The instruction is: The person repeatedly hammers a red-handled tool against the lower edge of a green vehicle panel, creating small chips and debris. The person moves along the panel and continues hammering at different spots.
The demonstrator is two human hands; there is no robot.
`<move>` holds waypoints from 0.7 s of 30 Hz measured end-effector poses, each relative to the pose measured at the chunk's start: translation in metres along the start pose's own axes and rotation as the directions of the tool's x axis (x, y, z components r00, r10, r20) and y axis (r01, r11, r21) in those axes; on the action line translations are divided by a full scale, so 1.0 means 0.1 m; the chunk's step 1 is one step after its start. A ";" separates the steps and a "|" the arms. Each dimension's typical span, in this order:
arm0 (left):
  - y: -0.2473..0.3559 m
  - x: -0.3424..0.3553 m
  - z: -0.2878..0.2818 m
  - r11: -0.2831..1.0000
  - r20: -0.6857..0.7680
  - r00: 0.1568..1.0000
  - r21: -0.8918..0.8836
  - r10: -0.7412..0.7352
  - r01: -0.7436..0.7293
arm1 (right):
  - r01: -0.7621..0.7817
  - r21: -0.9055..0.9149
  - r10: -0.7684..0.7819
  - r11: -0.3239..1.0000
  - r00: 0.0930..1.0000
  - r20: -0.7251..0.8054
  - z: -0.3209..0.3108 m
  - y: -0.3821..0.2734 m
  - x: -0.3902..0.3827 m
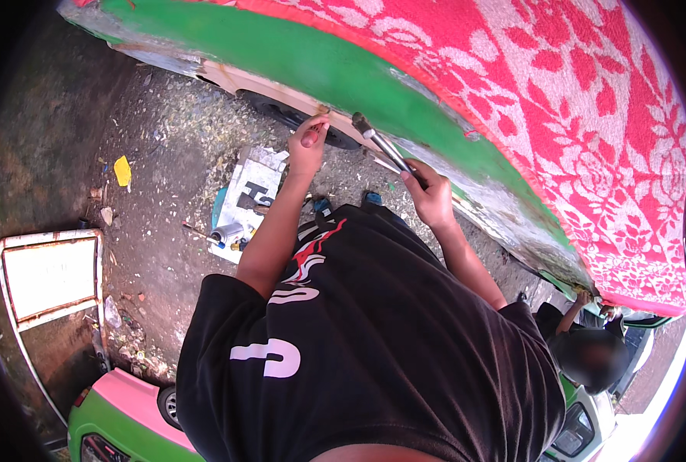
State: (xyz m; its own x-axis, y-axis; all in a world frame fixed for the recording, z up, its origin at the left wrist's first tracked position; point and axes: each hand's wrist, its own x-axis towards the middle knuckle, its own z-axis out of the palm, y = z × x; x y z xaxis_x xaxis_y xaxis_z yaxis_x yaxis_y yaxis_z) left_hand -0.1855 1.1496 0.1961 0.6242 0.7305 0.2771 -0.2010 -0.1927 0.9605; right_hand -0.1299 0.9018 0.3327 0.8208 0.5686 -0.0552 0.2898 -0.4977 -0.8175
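Note:
My left hand [307,158] is closed around a short reddish-brown handle [310,138], perhaps of a screwdriver or chisel. Its far end is hidden, close to the lower side of a green vehicle body [296,61]. In my right hand [429,192] is a hammer [387,146], gripped by its dark handle end. The hammer has a metal shaft, and its head is raised near the green side, to the right of my left hand. A red and white floral cloth [543,100] covers the top of the vehicle. Below the green, a beige strip [258,85] runs above a dark wheel [273,113].
On the littered ground [158,185], a white board [254,173] bears several tools and a can [227,232]. A rusty white metal frame [50,281] stands at the left. Behind me is a green and pink car [131,404]. Another person [589,354] is at the right.

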 end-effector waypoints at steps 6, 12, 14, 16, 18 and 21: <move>-0.13 0.09 -0.10 0.981 0.045 0.994 0.175 -0.096 0.087 | 0.464 0.024 -0.464 0.885 0.880 0.095 0.09 -0.31 0.14; -0.49 -0.03 -0.01 0.982 0.077 0.990 0.159 -0.116 0.102 | 0.446 -0.289 -0.367 0.847 0.884 0.290 0.16 -0.36 0.24; -0.92 -0.07 -0.21 0.974 0.041 0.986 0.171 -0.160 0.151 | 0.467 -0.172 -0.424 0.867 0.874 0.236 0.18 -0.44 0.27; -0.95 -0.15 -0.24 0.988 0.017 0.992 0.098 -0.125 0.123 | 0.504 -0.094 -0.483 0.859 0.857 0.178 0.13 -0.39 0.27; -0.33 -0.30 -0.08 0.972 0.035 0.991 0.204 -0.129 0.120 | 0.382 -0.090 -0.364 0.920 0.915 0.172 -0.02 -0.28 0.16; -0.07 -0.18 -0.10 0.997 -0.003 0.999 -0.066 0.051 -0.051 | 0.273 0.009 -0.273 0.962 0.960 0.062 -0.01 -0.21 0.16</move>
State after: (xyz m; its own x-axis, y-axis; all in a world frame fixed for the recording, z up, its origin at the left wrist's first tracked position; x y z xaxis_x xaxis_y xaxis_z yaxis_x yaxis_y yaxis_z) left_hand -0.2027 1.1449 0.1838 0.6107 0.7218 0.3258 -0.2821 -0.1861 0.9412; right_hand -0.1224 0.9201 0.3497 0.6779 0.7227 0.1347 0.4989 -0.3176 -0.8064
